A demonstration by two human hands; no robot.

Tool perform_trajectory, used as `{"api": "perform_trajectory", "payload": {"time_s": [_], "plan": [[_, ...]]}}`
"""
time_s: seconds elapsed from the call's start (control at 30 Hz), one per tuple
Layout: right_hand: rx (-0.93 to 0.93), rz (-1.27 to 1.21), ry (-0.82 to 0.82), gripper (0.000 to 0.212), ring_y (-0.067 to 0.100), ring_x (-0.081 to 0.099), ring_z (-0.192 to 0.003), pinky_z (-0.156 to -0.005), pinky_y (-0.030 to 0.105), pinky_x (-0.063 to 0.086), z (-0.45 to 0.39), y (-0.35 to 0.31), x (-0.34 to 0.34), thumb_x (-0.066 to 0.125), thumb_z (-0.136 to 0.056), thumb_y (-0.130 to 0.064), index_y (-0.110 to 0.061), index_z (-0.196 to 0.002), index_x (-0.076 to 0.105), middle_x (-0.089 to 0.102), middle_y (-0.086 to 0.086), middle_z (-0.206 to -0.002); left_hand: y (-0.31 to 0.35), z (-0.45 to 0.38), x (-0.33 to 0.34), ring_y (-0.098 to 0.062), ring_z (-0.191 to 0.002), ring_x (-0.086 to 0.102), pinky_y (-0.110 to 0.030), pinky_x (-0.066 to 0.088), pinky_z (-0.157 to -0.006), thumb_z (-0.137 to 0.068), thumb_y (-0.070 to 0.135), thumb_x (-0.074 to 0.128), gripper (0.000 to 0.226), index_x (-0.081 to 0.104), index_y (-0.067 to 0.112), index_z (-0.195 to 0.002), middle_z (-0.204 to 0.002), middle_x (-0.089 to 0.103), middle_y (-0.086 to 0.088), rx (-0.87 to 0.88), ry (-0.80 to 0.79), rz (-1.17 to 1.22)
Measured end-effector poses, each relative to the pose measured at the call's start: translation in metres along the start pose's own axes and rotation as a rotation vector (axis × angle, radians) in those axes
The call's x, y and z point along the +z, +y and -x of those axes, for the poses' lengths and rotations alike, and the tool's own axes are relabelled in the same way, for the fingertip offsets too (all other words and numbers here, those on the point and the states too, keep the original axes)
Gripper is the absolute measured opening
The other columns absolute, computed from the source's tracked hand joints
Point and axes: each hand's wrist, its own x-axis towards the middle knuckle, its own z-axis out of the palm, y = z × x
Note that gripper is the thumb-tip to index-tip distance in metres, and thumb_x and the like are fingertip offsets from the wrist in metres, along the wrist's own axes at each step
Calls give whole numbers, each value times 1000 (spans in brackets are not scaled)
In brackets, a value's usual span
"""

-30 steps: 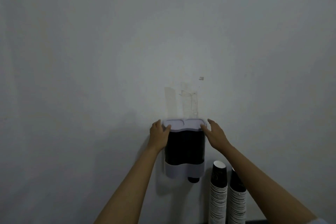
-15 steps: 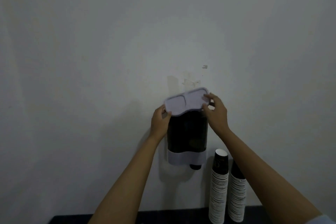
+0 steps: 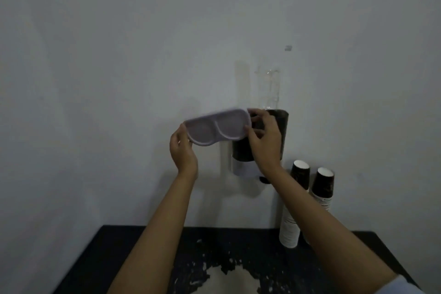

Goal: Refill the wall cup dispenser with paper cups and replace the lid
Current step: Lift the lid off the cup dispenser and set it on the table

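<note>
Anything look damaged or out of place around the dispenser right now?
The dark table is worn: its coating has flaked off in a pale patch near the front edge. On the wall above the dispenser there are tape-like marks. Nothing looks spilled.

Much of the wall dispenser [image 3: 281, 131] is hidden behind the right hand [image 3: 263, 141] and the lid [image 3: 218, 129]; its open top is masked, so its contents cannot be told. The lid's outline is softened by blur. The nearer cup stack [image 3: 292, 212], right of the right hand, is partly covered by the right forearm. The print on both cup stacks is too small to be read. The dark table [image 3: 262, 246] below the hands is cut off by the lower edge, as are both forearms.
</note>
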Motion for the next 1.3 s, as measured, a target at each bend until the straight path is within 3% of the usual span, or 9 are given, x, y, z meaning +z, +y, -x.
{"api": "perform_trajectory", "payload": {"time_s": [0.23, 0.4, 0.57, 0.73, 0.87, 0.97, 1.03, 1.17, 1.3], "plan": [[257, 89, -60, 21, 3, 68, -87, -73, 19, 57, 107, 53, 22, 66, -87, -33, -25, -106, 67, 70, -11, -98, -74, 31, -89, -17, -91, 60, -27, 47, -79, -84, 47, 63, 50, 60, 4, -109, -101, 64, -5, -255, 171, -182], [509, 67, -217, 19, 11, 68, -91, -82, 12, 55, 183, 97, 21, 64, -88, -9, -7, -106, 68, 70, -2, -98, -128, 66, -146, -24, -93, 56, -36, 48, -88, -82, 24, 71, 44, 57, -4, -113, -101, 61, -14, -438, 261, -319], [809, 170, -354, 21, 18, 61, -87, -82, 29, 53, 247, 130, 17, 61, -86, -3, 1, -107, 65, 66, 11, -98, -181, 95, -200, -29, -95, 59, -39, 50, -88, -79, 18, 73, 44, 60, -6, -114, -114, 64, -21, -673, 192, -432], [1067, 274, -453, 20, 28, 62, -94, -83, 33, 48, 291, 147, 16, 59, -87, -12, -2, -103, 65, 66, 15, -100, -210, 119, -227, -38, -115, 56, -37, 48, -90, -85, 5, 64, 47, 53, -4, -129, -129, 58, -22, -783, 221, -545], [1195, 240, -649, 7, 22, 58, -87, -78, 28, 42, 310, 153, 13, 57, -90, -17, -13, -92, 62, 62, 5, -88, -232, 129, -251, -39, -106, 61, -47, 51, -92, -87, 1, 59, 42, 55, -1, -129, -124, 61, -25, -879, 250, -573], [1238, 222, -745, 19, 23, 61, -90, -79, 28, 44, 325, 166, 18, 56, -90, -24, -13, -93, 71, 68, 6, -93, -247, 132, -266, -39, -108, 61, -47, 53, -90, -83, 2, 61, 41, 59, 3, -124, -125, 61, -22, -890, 212, -672], [1282, 184, -793, 12, 22, 59, -92, -82, 32, 47, 327, 165, 23, 59, -88, -25, -19, -91, 69, 66, 3, -94, -240, 131, -262, -39, -111, 59, -45, 53, -89, -87, 2, 57, 42, 54, 5, -129, -129, 58, -20, -870, 215, -693], [1409, -13, -818, 14, 13, 57, -90, -80, 30, 49, 314, 160, 33, 56, -93, -20, -25, -106, 53, 57, -1, -104, -239, 116, -259, -39, -114, 56, -42, 48, -83, -90, 8, 53, 48, 43, 6, -136, -128, 53, -13, -912, 171, -672], [1461, -105, -868, 36, 22, 51, -112, -95, 39, 47, 310, 170, 32, 52, -95, -25, -31, -129, 41, 52, -9, -112, -241, 102, -261, -38, -127, 46, -44, 41, -98, -90, 11, 52, 58, 34, 8, -144, -146, 41, -19, -935, 175, -661]]}}
